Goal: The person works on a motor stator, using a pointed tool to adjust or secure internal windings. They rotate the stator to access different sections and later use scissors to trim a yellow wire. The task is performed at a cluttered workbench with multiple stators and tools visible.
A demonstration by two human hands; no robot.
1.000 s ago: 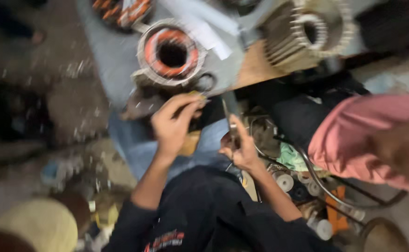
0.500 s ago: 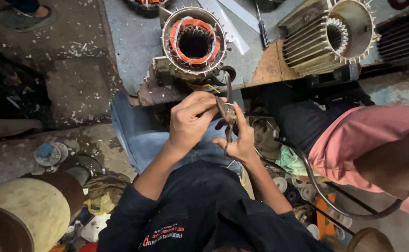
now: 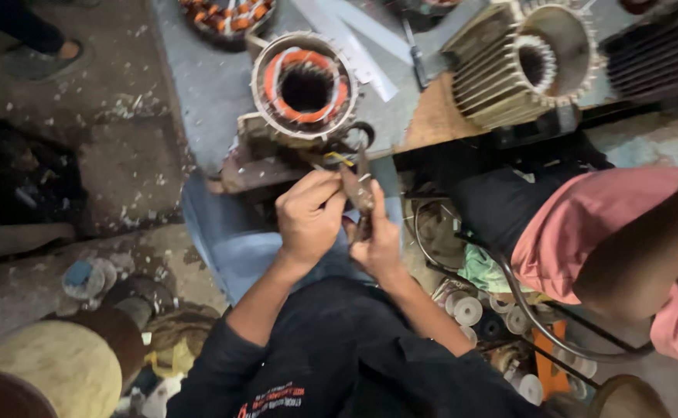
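Biggest thing in frame is the grey tabletop [image 3: 199,85] across the top, dusty and scuffed metal by the look of it. On it I count three motor bodies. There's the round stator [image 3: 304,87] at upper centre with orange-wrapped copper windings in a ring. A ribbed, finned housing [image 3: 513,66] sits upper right with its toothed core showing. The edge of a second wound stator [image 3: 227,14] pokes in at the very top. A pale flat strip [image 3: 354,42] lies diagonally between them.

At right, another person's pink sleeve [image 3: 602,224] fills the edge. A fat tan roll [image 3: 41,371] sits in the lower left corner, and a handful of small white spools [image 3: 466,310] lie lower right of centre.

Two hands, both just below the stator at frame centre and touching each other. The left hand [image 3: 308,217] is curled in a clenched grip, fingertips pinching something thin up near the yellow-sleeved lead wire [image 3: 339,160] coming off the stator. Can't tell exactly what it's pinching. The right hand [image 3: 377,244] is grasping the pliers [image 3: 358,186], dark worn metal, the nose pointing up toward the stator. The pliers sit right between the two hands, the jaws just below that wire.
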